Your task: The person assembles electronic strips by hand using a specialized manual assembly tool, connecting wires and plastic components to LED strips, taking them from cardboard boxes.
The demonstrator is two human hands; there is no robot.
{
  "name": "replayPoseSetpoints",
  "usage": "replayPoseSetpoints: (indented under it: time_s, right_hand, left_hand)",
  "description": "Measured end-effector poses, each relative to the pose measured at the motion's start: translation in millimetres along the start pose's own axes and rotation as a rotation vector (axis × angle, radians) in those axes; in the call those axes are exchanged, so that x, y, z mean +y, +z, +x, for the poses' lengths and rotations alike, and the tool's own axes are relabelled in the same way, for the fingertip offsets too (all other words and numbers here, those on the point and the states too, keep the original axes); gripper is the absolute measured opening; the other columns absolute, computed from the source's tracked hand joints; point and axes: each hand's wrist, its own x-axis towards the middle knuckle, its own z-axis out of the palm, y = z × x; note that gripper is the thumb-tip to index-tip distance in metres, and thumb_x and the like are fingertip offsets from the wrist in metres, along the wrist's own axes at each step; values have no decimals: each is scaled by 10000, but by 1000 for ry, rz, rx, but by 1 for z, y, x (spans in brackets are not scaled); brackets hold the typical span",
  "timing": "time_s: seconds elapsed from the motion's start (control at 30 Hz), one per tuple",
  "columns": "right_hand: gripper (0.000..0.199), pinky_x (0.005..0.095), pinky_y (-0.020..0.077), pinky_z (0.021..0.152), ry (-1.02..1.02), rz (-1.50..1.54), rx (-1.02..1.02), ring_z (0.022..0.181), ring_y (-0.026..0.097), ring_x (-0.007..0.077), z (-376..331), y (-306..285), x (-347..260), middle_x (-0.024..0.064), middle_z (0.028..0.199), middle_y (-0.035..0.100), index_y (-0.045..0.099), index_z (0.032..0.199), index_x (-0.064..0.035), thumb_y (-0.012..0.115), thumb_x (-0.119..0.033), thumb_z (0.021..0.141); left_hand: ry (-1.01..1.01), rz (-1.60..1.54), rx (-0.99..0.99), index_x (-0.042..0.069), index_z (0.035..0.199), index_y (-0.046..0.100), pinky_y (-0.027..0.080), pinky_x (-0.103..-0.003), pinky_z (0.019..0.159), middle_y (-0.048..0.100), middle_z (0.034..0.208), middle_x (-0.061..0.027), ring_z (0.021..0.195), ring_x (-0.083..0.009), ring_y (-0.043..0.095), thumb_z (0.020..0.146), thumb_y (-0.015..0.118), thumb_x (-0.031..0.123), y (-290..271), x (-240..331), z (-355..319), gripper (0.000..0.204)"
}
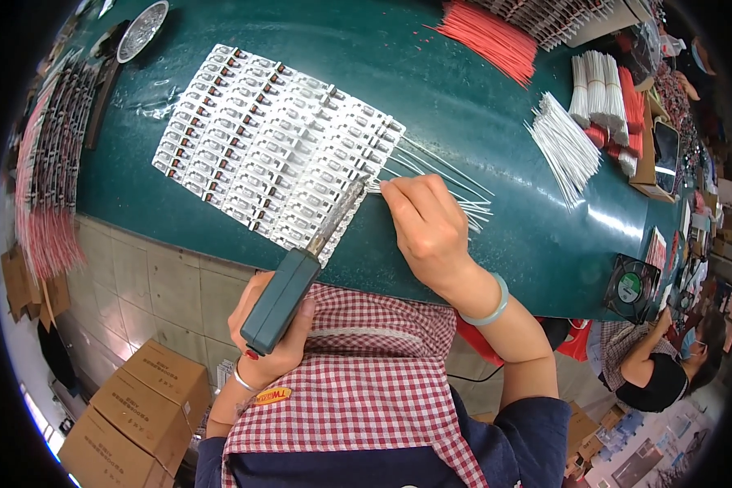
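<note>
My left hand (pixel 278 358) is wrapped round the dark green handle of a soldering iron (pixel 283 297). Its long metal barrel slants up to the right, over the right part of a panel of white boards (pixel 252 130). The panel carries rows of small components. Close to the iron's tip, at the panel's right edge, the fingers of my right hand (pixel 431 232) pinch the end of a white wire (pixel 373 186). Several thin white wires (pixel 447 169) run out rightward from the panel's edge, partly behind my right hand. The joint at the tip is too small to make out.
Red wires (pixel 496 41) and loose white wires (pixel 565 146) lie on the green table (pixel 325 41), near bundled white wires (pixel 598 89). A black fan (pixel 631 286) stands at the right edge. Wired boards (pixel 53 154) are at left, cartons (pixel 134 415) below. Another person (pixel 651 366) sits at right.
</note>
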Motion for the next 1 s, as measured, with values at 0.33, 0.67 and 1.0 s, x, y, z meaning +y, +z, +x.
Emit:
replayPoseSetpoints:
  time_s: [0.33, 0.67, 1.0]
  right_hand:
    - [292, 313, 501, 577, 6, -2, -19, 726, 600, 232, -5, -2, -8, 98, 864, 656, 682, 950, 49, 682, 69, 658]
    - [284, 317, 500, 576, -12, -24, -23, 716, 590, 230, -5, -1, -10, 96, 855, 648, 673, 952, 42, 662, 47, 668]
    - [292, 319, 503, 581, -20, -44, -24, 719, 590, 230, -4, 1, -10, 94, 857, 641, 666, 952, 41, 658, 44, 660]
  left_hand:
    - [4, 0, -12, -58, 945, 674, 533, -329, 687, 661, 919, -169, 777, -283, 668, 759, 747, -6, -3, 3, 2, 207]
    - [19, 30, -29, -68, 910, 654, 526, -325, 670, 648, 898, -164, 754, -277, 658, 741, 747, -19, 0, 5, -1, 198]
    - [55, 84, -14, -57, 901, 674, 534, -338, 660, 649, 877, -167, 750, -285, 664, 774, 740, 2, -3, 7, -2, 155]
